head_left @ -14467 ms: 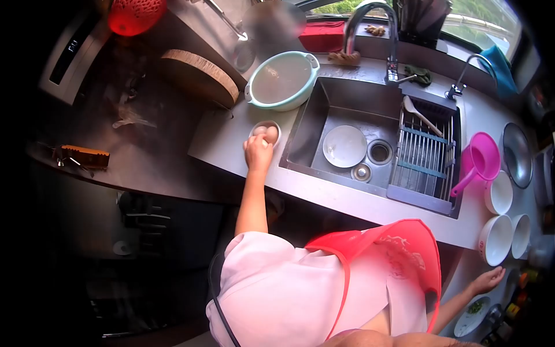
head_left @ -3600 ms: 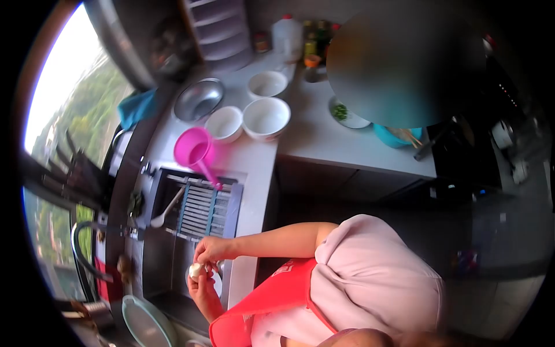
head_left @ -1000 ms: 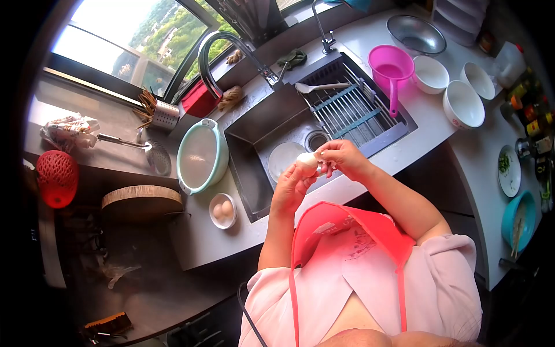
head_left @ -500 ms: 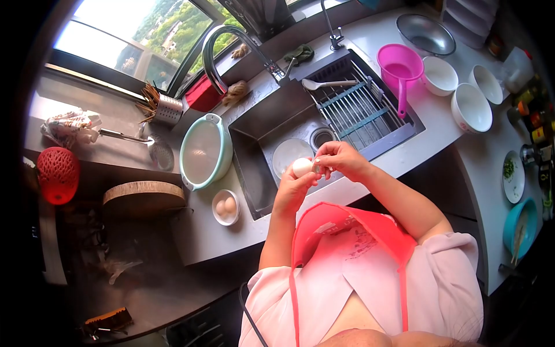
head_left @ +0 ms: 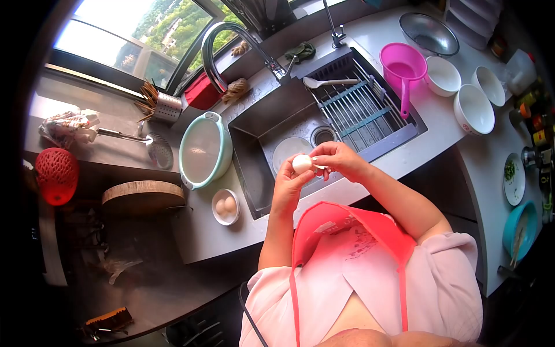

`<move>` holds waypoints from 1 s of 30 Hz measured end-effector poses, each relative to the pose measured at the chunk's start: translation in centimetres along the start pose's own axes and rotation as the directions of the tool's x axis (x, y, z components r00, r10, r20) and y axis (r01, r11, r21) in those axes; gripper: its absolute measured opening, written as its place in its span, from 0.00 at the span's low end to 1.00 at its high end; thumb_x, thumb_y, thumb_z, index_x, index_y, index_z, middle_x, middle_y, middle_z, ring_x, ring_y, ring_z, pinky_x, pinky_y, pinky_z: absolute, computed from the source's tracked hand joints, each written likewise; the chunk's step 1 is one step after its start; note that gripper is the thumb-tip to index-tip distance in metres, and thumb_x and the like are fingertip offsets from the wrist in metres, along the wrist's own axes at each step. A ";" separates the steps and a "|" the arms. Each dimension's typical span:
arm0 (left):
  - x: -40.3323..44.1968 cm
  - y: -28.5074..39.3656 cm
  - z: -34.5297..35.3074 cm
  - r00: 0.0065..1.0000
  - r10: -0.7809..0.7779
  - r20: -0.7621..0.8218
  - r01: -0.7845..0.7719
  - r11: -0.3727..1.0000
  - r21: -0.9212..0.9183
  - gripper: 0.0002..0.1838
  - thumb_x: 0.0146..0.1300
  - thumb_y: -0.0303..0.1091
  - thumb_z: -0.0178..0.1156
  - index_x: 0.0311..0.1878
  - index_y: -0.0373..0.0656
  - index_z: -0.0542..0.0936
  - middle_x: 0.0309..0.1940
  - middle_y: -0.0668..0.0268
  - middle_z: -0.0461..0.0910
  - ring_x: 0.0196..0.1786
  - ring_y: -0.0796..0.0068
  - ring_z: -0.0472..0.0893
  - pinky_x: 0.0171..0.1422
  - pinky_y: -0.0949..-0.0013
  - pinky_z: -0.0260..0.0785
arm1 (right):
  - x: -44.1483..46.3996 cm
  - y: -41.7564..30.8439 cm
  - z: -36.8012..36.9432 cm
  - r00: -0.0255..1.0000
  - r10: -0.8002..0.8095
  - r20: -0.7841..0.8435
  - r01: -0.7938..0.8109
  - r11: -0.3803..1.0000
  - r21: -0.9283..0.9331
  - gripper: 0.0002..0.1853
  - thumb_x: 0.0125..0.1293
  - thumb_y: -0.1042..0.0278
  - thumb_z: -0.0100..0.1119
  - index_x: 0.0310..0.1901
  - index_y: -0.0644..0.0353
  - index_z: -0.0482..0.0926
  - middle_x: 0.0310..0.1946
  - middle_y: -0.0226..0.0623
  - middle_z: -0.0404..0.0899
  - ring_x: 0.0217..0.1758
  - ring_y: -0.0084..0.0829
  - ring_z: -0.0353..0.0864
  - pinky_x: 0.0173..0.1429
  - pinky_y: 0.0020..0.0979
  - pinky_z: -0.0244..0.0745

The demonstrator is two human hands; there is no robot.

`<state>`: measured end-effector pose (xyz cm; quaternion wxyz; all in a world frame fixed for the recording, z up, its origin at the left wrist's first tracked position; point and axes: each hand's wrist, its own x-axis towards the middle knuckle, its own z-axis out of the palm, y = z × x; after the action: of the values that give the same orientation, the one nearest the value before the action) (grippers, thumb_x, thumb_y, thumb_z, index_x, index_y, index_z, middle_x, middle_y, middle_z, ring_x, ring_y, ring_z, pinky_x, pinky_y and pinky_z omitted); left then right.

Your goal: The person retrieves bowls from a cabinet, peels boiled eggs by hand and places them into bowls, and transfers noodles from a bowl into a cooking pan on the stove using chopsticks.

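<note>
While looking down in head view, got one white egg (head_left: 302, 163) over one sink (head_left: 250, 179), clamped in left hand (head_left: 288, 184), touched by right hand (head_left: 342, 161), can't tell if pinched. Also got two brown eggs (head_left: 230, 204) in one bowl (head_left: 226, 221) on the worktop (head_left: 199, 243).

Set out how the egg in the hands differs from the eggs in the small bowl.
Colour: the held egg is white and looks peeled; the bowl eggs are pinkish-brown.
Place: the held egg is in the left hand, the right hand close against it; the bowl eggs sit side by side in the small white bowl.
Shared: a smooth, rounded shape.
</note>
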<state>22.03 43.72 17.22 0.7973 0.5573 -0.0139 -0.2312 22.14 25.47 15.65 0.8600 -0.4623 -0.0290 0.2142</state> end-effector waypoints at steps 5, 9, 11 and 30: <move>0.0 0.4 0.2 1.000 -0.017 -0.021 0.017 1.000 -0.008 0.29 0.53 0.22 0.62 0.58 0.36 0.64 0.48 0.60 0.74 0.49 0.71 0.76 0.55 0.68 0.69 | 0.1 0.3 -0.3 1.000 0.003 0.002 -0.004 0.992 0.124 0.16 0.57 0.65 0.60 0.43 0.68 0.75 0.31 0.39 0.78 0.28 0.24 0.78 0.26 0.21 0.73; -0.2 1.1 0.7 1.000 -0.010 -0.023 0.009 1.000 -0.023 0.28 0.54 0.23 0.61 0.58 0.35 0.64 0.47 0.59 0.74 0.49 0.70 0.76 0.54 0.68 0.70 | 0.2 0.0 0.5 0.999 -0.007 -0.037 0.008 1.000 0.014 0.17 0.57 0.66 0.61 0.43 0.69 0.75 0.32 0.40 0.78 0.28 0.23 0.77 0.26 0.22 0.73; -0.1 1.0 0.6 1.000 -0.001 -0.028 0.001 1.000 -0.007 0.27 0.54 0.24 0.61 0.57 0.35 0.64 0.47 0.59 0.74 0.48 0.69 0.77 0.54 0.68 0.71 | 0.3 0.0 0.7 0.999 -0.019 -0.030 0.019 1.000 -0.007 0.17 0.56 0.66 0.62 0.43 0.69 0.75 0.32 0.39 0.78 0.28 0.23 0.77 0.26 0.21 0.72; 0.2 1.3 0.1 0.999 -0.022 -0.038 0.023 0.999 0.043 0.22 0.55 0.27 0.61 0.52 0.33 0.67 0.44 0.58 0.76 0.45 0.69 0.78 0.52 0.69 0.72 | 0.6 -0.4 0.9 1.000 -0.013 -0.019 0.013 1.000 -0.018 0.14 0.55 0.69 0.60 0.41 0.70 0.78 0.30 0.40 0.79 0.28 0.22 0.77 0.28 0.23 0.74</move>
<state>22.61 43.96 18.39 0.7825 0.5789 0.0021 -0.2294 22.61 26.22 16.43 0.8574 -0.4717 -0.0258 0.2039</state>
